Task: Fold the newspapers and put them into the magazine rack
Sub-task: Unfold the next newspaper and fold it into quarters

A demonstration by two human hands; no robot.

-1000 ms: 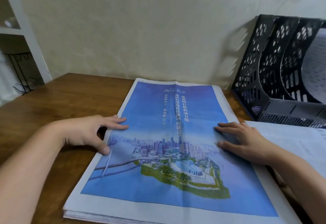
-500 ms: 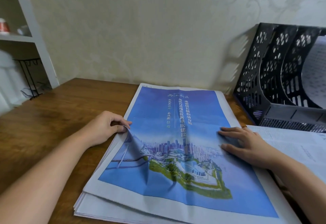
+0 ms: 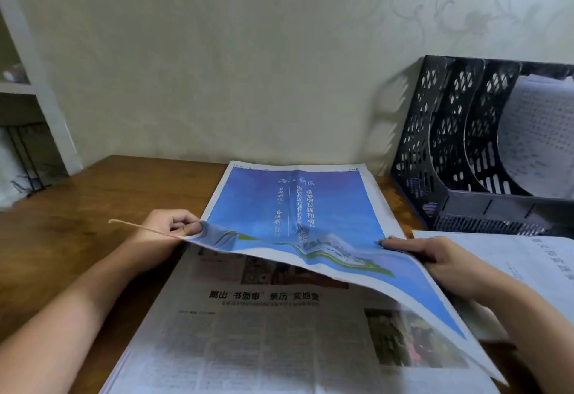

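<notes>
1. Shelf unit (image 3: 37, 89): white, at the far left edge beside the worktop; contents too blurred to name. Not part of the task.
2. Worktop (image 3: 93, 201): brown wood, carries the papers and the rack.
3. Left hand (image 3: 169, 227): grip narrow, thumb and fingers pinching the left edge of the blue sheet, raised off the stack. Judged purpose: to lift that edge so the sheet can turn over toward the right or fold on itself.
4. Blue sheet (image 3: 310, 207): top page of the newspaper, cityscape print and vertical text. Far half lies flat; near half is lifted and bowed, its near right corner hanging toward the viewer.
5. Newspaper (image 3: 264, 331): the stack under the blue sheet, flat on the worktop at centre, a headline and photos exposed. Unfolded; not yet in the rack.
6. Right hand (image 3: 435, 257): fingers straight and flat, grip holding nothing, pressing the blue sheet's right side down. Judged purpose: to anchor the page so it pivots and does not slide.
7. White paper (image 3: 512, 257): flat on the worktop just right of the right hand, partly under the wrist.
8. Rack (image 3: 435, 132): black perforated dividers, against the wall at far right; a printed paper (image 3: 537, 132) already stands in a right-hand slot. The left slots look free for the next folded paper.
</notes>
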